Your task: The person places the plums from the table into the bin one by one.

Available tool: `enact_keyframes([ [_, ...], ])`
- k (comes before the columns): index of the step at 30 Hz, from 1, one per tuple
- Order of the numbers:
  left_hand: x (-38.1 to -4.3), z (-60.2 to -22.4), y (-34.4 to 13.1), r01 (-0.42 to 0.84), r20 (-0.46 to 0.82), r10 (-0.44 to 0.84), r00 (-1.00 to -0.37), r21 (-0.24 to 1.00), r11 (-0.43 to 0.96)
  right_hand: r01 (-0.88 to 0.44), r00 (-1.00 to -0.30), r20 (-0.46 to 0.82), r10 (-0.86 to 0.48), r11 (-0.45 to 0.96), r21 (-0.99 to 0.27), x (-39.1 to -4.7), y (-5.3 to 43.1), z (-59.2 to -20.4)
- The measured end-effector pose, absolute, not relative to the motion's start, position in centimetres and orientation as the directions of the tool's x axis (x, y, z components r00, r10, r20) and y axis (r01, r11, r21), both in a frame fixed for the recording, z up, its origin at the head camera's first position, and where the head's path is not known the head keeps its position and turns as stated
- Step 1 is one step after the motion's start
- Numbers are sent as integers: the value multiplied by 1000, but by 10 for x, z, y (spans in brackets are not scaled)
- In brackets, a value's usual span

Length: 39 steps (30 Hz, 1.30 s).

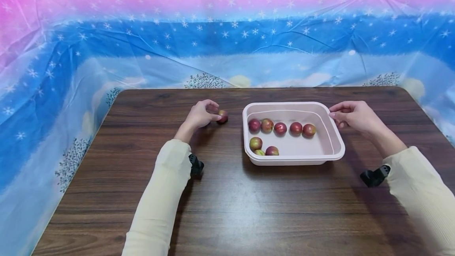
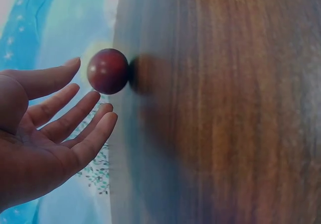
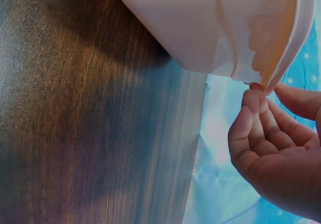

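Note:
A single reddish plum (image 1: 222,117) rests on the table left of a pale pink plastic tub (image 1: 293,161). My left hand (image 1: 202,114) is beside this plum, its thumb and fingers spread apart. In the left wrist view a small gap shows between the thumb tip and the plum (image 2: 108,71). At the tub's right far corner my right hand (image 1: 357,117) pinches the rim between thumb and fingers, as the right wrist view shows with the tub wall (image 3: 185,23) above. Several red and greenish plums (image 1: 280,129) lie inside the tub, toward its back and left.
The dark wood-grain table (image 1: 227,208) stretches in front of the tub to the bottom of the head view. Behind and to the sides hangs a pink and blue snowflake cloth (image 1: 227,34). A black wrist mount (image 1: 375,176) sits by the right sleeve, another (image 1: 196,165) by the left.

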State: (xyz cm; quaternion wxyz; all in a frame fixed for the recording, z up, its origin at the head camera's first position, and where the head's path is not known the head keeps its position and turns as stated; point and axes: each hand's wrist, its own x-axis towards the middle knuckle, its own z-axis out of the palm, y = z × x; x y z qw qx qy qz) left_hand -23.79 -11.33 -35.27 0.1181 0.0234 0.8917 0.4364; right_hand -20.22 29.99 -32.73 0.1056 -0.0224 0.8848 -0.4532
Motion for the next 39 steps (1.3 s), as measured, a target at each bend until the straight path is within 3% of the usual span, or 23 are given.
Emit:
enact_keyframes([
  [39, -241, -365, -105, -22, -155, 146, -977, 754, 657, 57, -980, -158, -123, 588, -807, -201, 299, -328],
])
